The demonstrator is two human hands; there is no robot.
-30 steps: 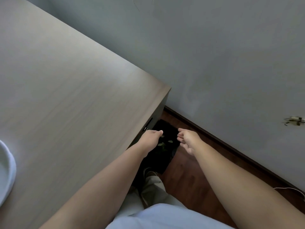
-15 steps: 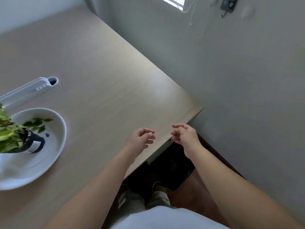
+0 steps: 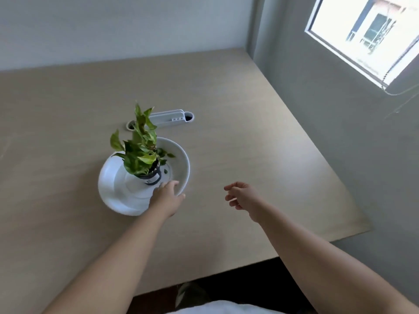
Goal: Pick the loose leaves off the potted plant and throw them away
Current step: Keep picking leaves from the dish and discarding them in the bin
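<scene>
A small potted plant (image 3: 140, 152) with green and yellow leaves stands in a dark pot inside a wide white dish (image 3: 181, 164) on the beige table (image 3: 249, 155). A few small loose leaves (image 3: 166, 170) lie in the dish to the right of the pot. My left hand (image 3: 166, 197) reaches over the dish's near rim, fingers stretched toward the pot's base, holding nothing. My right hand (image 3: 240, 196) hovers above the table to the right of the dish, fingers loosely curled and empty.
A white cable tray (image 3: 167, 116) with round grommet holes sits in the table behind the plant. A grey wall with a bright window (image 3: 367, 35) runs along the table's right side. Dark floor and my shoe (image 3: 188, 293) show below the near edge.
The view swung up and left from the dark bin under the table's corner to the plant. Both hands moved from beside that corner over the table; the left one reached the dish.
</scene>
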